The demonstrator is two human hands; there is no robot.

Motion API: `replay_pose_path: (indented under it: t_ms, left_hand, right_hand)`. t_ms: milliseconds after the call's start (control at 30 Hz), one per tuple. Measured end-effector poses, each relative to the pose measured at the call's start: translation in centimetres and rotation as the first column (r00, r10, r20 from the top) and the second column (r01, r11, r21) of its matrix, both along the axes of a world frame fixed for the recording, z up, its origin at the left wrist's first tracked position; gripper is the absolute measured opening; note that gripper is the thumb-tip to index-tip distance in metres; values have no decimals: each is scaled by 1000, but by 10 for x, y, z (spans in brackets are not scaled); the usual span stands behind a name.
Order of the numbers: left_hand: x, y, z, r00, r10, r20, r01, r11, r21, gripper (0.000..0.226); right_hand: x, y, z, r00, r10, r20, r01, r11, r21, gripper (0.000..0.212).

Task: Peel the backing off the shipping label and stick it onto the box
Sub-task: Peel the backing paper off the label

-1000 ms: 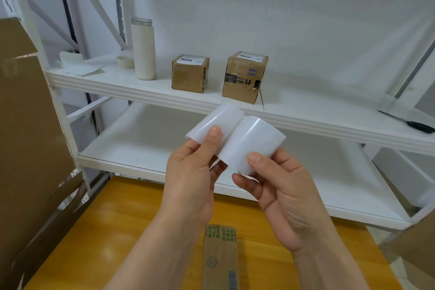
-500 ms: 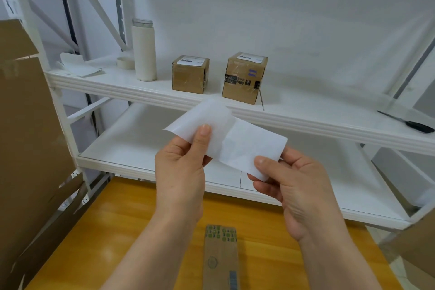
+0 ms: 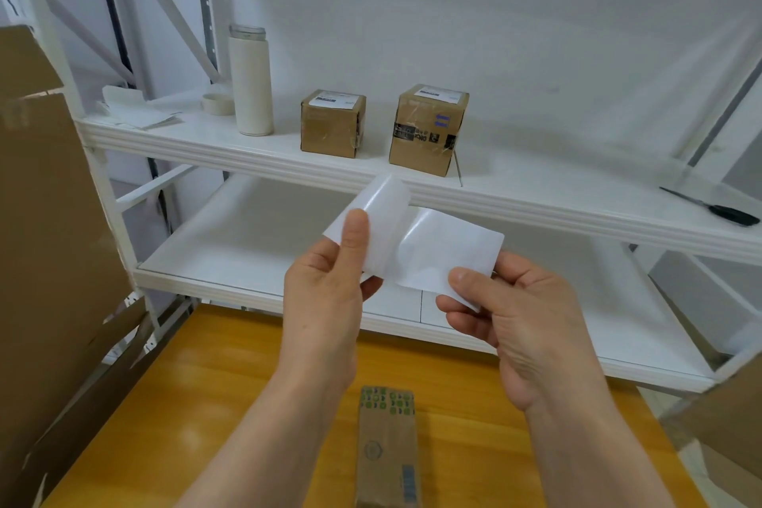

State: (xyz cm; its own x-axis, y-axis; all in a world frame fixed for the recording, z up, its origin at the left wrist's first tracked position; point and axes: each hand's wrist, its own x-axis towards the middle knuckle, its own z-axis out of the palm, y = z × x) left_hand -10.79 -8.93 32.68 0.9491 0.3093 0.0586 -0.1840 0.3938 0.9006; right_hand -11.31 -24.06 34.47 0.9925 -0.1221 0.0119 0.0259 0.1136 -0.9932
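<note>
I hold a white shipping label (image 3: 445, 252) in the air in front of the shelves. My left hand (image 3: 325, 293) pinches its left part, which curls up and over glossy, thumb on top. My right hand (image 3: 515, 322) pinches the lower right corner of the flat part. Whether the curled part is the backing or the label itself I cannot tell. A narrow brown cardboard box (image 3: 387, 450) with green print lies flat on the orange table below my hands.
The white upper shelf (image 3: 536, 202) carries two small labelled cardboard boxes (image 3: 333, 123) (image 3: 429, 129), a tall white bottle (image 3: 250, 80), a tape roll (image 3: 217, 103), loose papers (image 3: 132, 111) and scissors (image 3: 717, 210). Large cardboard sheets (image 3: 45, 239) lean at the left.
Half a second ago the sheet was spread flat between my hands. Now its left part curls up and over again, and my hands have come a little closer together.
</note>
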Motion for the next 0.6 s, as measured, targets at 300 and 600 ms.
replay_pose_path:
  t_ms: [300, 600]
  left_hand:
    - [1, 1, 0, 991, -117, 71, 113, 992, 54, 52]
    - [8, 2, -13, 999, -51, 12, 47, 977, 210, 27]
  right_hand:
    - [4, 1, 1, 1000, -11, 5, 11, 1000, -5, 22]
    - [8, 1, -1, 1000, -12, -7, 12, 1000, -5, 21]
